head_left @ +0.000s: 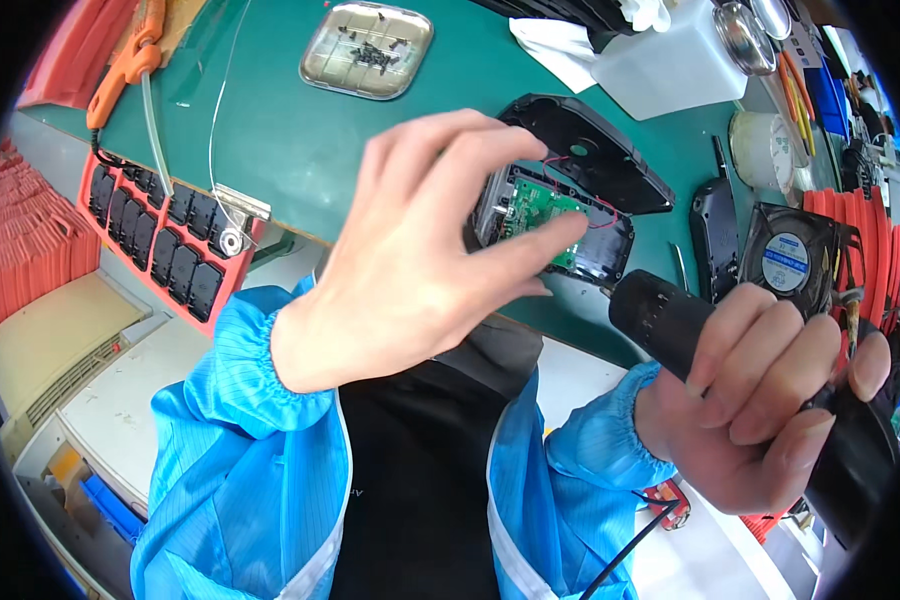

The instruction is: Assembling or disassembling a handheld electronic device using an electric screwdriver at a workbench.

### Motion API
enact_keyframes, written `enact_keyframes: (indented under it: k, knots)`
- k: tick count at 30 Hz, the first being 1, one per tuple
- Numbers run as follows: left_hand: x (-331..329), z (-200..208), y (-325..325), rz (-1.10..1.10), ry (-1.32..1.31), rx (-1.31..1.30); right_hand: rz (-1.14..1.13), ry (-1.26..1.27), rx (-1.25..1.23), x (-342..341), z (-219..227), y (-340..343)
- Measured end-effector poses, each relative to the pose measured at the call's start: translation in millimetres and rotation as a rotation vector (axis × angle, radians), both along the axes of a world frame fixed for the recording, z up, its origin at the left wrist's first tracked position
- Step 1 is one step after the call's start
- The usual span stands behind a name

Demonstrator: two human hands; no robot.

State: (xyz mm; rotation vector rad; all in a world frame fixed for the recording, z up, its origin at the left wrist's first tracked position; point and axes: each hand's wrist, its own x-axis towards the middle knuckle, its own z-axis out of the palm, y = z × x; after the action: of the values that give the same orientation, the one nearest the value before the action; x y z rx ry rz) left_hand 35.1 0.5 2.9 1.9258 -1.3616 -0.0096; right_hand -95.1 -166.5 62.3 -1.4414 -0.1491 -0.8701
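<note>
My left hand (pixel 410 240) reaches over a black plastic housing (pixel 615 250), gripping it with thumb and fingers apart. Its thumb lies over the green circuit board (pixel 535 207) inside, and its fingertips are at the far side. Part of the housing is hidden under the hand. Thin red wires run from the board toward the black cover (pixel 595 150), tilted behind it. My right hand (pixel 760 390) is wrapped round a black electric screwdriver (pixel 660 315). The tool's tip points at the housing's near right corner; whether it touches cannot be made out.
A metal dish (pixel 367 50) of small black screws stands at the far side of the green mat (pixel 270 130). A red tray (pixel 160 235) of black parts is at left, below an orange glue gun (pixel 135 60). A fan (pixel 785 260) and a white bottle (pixel 670 65) stand right.
</note>
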Motion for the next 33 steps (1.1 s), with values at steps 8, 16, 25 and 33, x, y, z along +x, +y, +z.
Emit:
enact_keyframes:
  k: [8,16,25,33]
  knots:
    - [-12.0,-18.0,-6.3,0.007,-0.151,0.040,-0.007,0.116,0.000,3.1,-2.3,5.1]
    - [-13.2,-21.2,-6.9,0.007,-0.128,0.023,0.136,0.111,-0.129,9.3,-3.4,-4.1]
    - [-13.9,-21.7,-5.7,-0.001,-0.073,0.026,-0.141,0.121,-0.064,21.0,-3.4,23.0]
    - [-16.1,-24.2,-5.7,0.006,-0.071,-0.002,-0.282,0.132,-0.117,20.9,-7.5,31.1]
